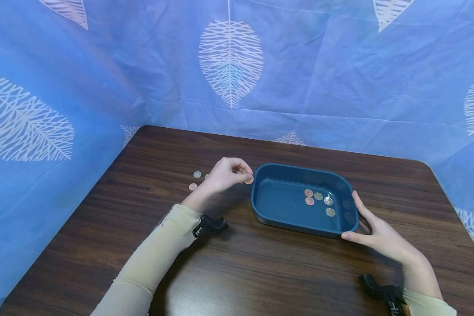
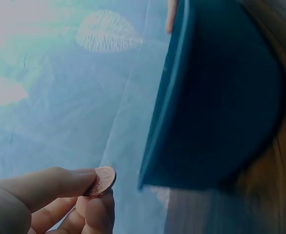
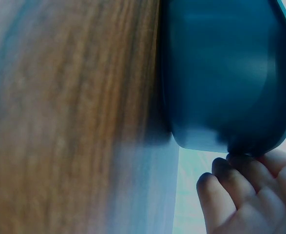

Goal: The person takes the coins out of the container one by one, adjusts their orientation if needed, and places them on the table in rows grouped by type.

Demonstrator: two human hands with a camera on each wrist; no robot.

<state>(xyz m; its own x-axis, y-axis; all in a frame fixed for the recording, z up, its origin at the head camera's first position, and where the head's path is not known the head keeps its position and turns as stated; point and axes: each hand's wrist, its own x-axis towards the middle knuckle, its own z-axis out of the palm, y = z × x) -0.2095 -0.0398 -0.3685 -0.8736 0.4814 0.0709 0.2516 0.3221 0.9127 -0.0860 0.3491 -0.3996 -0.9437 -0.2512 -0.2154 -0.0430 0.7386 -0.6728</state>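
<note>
My left hand (image 1: 226, 175) pinches a copper coin (image 2: 103, 181) between thumb and fingertips, just outside the left rim of a dark blue plastic tray (image 1: 282, 206). In the left wrist view the coin stands tilted beside the tray wall (image 2: 220, 97). At the tray's right end, my right hand (image 1: 379, 232) grips the corner, thumb at the near side and index finger along the end. Its other fingers (image 3: 247, 178) bend against the tray's outside. Several coins lie flat inside the tray, including a copper coin (image 1: 309, 193) and a silver coin (image 1: 330, 212).
Left of the tray, a silver coin (image 1: 197, 174) and a copper coin (image 1: 192, 187) lie on the dark wooden table (image 1: 260, 267). Another silver coin (image 1: 207, 176) is partly hidden by the left hand. A blue cloth (image 1: 300, 74) with white leaves hangs behind the table.
</note>
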